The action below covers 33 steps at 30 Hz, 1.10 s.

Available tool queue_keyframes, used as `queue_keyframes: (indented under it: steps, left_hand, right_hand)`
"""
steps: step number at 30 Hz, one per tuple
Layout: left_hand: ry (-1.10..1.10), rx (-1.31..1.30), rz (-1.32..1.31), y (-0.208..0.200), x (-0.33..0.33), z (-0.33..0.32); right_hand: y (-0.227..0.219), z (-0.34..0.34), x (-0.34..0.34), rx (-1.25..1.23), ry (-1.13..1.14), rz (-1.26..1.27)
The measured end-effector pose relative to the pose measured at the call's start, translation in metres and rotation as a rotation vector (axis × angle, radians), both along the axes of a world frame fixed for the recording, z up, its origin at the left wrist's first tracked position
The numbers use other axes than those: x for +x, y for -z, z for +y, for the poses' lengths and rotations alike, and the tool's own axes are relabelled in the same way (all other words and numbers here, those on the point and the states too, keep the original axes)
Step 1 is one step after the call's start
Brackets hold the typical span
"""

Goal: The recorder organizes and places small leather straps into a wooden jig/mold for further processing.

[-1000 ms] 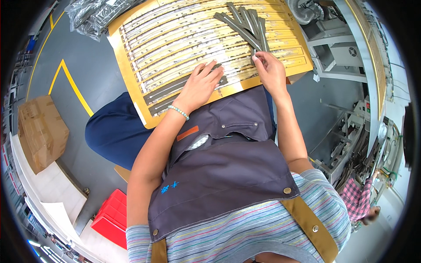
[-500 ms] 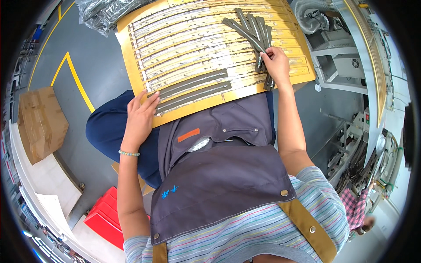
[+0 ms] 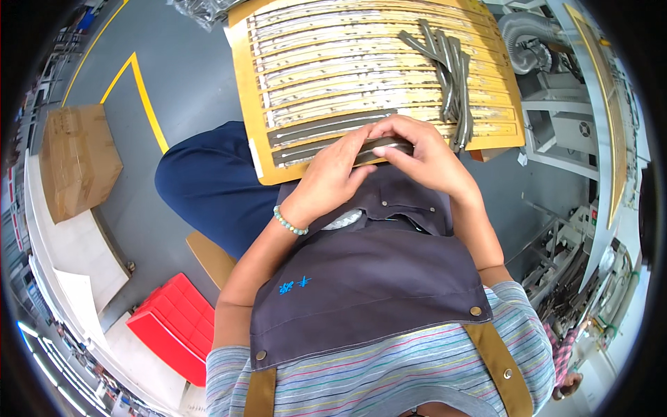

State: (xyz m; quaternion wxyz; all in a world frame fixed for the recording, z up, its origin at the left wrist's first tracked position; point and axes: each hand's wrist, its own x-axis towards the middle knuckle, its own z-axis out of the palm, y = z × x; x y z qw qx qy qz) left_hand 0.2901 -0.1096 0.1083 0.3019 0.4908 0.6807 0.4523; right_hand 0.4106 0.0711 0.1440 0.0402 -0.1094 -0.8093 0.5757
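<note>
A yellow slotted board (image 3: 246, 104) lies across my lap. Near its front edge, a dark zipper (image 3: 326, 125) rests in a slot, with a second laid zipper (image 3: 295, 153) just nearer to me, partly covered by my left hand (image 3: 333, 170). My right hand (image 3: 427, 156) is closed on another dark zipper (image 3: 396, 144), pinched between thumb and curled fingers. The left hand's thumb and fingers close around this zipper's other end, and the fingertips of both hands almost meet. A loose pile of zippers (image 3: 448, 69) lies crossed on the board's right side.
Clear plastic wrapping (image 3: 201, 10) sits beyond the board's far left corner. A cardboard box (image 3: 80, 160) and a red bin (image 3: 177, 326) are on my left. A machine with a ribbed hose (image 3: 528, 42) stands at the far right; another person's checked sleeve (image 3: 566, 354) shows lower right.
My right hand has left the pile with a zipper and come toward me. My left hand has moved right from the board's left edge to meet it. The board appears farther right in view.
</note>
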Motion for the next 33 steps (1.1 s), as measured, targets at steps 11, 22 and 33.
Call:
queue_keyframes:
  steps: [11, 22, 33]
  left_hand:
    - [-0.079, -0.064, -0.294, 0.024, -0.041, -0.067]
    - [-0.624, -0.099, -0.645, 0.059, -0.065, -0.069]
    - [-0.823, -0.164, 0.306, 0.09, -0.092, -0.029]
  right_hand:
    - [0.038, 0.026, 0.026, -0.173, -0.225, -0.36]
    - [0.07, 0.058, 0.018, -0.382, -0.001, -0.483]
    - [0.106, 0.093, -0.053, -0.237, 0.148, -0.498]
